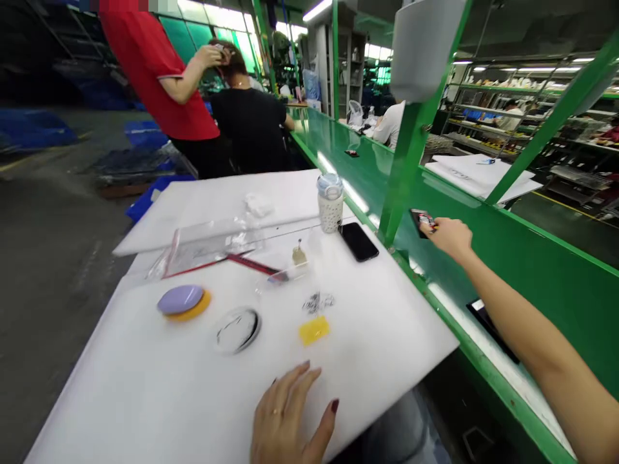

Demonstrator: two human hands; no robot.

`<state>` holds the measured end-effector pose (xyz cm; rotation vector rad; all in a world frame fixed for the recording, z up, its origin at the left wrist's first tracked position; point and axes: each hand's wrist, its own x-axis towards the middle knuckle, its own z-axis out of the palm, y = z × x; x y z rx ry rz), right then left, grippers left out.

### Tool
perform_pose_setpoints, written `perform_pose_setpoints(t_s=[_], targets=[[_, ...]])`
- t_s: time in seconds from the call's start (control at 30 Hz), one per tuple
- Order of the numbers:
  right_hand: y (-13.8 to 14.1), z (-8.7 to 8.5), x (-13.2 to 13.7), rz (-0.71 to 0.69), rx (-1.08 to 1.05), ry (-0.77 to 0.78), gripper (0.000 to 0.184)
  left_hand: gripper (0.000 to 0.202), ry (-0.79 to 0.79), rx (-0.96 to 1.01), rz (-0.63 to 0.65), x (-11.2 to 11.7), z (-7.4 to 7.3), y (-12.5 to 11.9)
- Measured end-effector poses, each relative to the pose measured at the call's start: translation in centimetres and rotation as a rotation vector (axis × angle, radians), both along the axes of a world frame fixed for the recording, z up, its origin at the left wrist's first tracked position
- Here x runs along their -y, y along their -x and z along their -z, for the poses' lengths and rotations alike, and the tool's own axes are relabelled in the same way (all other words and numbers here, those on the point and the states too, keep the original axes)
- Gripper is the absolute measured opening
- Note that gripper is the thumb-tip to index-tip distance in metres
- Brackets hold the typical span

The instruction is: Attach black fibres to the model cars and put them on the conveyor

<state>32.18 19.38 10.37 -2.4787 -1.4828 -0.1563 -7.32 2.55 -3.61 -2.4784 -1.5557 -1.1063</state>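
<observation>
My left hand [290, 415] lies flat on the white work board [145, 386], fingers spread, holding nothing. Just ahead of it sit a small yellow block [314, 330] and a round clear lid [237, 329]. My right hand [449, 237] reaches out over the green conveyor belt [532, 264] and its fingers close on a small dark device [422, 222] with a red and white label, at the foot of a green post [403, 167].
A purple disc on a yellow one [184, 301], a clear bag [207, 248], a red tool [254, 264], a lidded cup [330, 203] and a black phone [358, 241] lie on the board. Other dark devices ride the belt. People stand and sit far left.
</observation>
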Motion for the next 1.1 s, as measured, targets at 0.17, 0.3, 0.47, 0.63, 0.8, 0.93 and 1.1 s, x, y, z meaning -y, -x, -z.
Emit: perform_pose_setpoints(t_s=[0.17, 0.3, 0.47, 0.63, 0.8, 0.93, 1.1], targets=[[8.8, 1.7, 12.2, -0.317, 0.119, -0.091, 0.040, 0.043, 0.026, 0.368, -0.006, 1.9, -3.0, 0.9], [19.5, 6.8, 18.9, -0.756, -0.033, -0.071, 0.032, 0.090, 0.226, 0.229, 0.051, 2.8, -3.0, 3.1], [22.8, 7.6, 19.1, -0.887, -0.137, 0.146, 0.041, 0.139, 0.438, -0.070, 0.112, 3.1, -1.7, 4.1], [19.9, 3.3, 9.4, -0.775, -0.199, -0.087, 0.036, 0.139, 0.443, -0.169, 0.136, 2.4, -1.8, 3.2], [22.6, 3.6, -3.1, -0.603, -0.174, -0.184, 0.034, 0.135, 0.376, -0.166, 0.087, 2.1, -2.0, 2.8], [24.3, 3.7, -6.4, -0.653, -0.200, -0.231, 0.028, 0.134, 0.312, -0.189, 0.054, 2.3, -2.2, 2.9], [22.8, 1.5, -2.3, -0.847, -0.242, -0.674, 0.026, 0.132, 0.259, -0.235, 0.032, 2.4, -2.6, 2.9]])
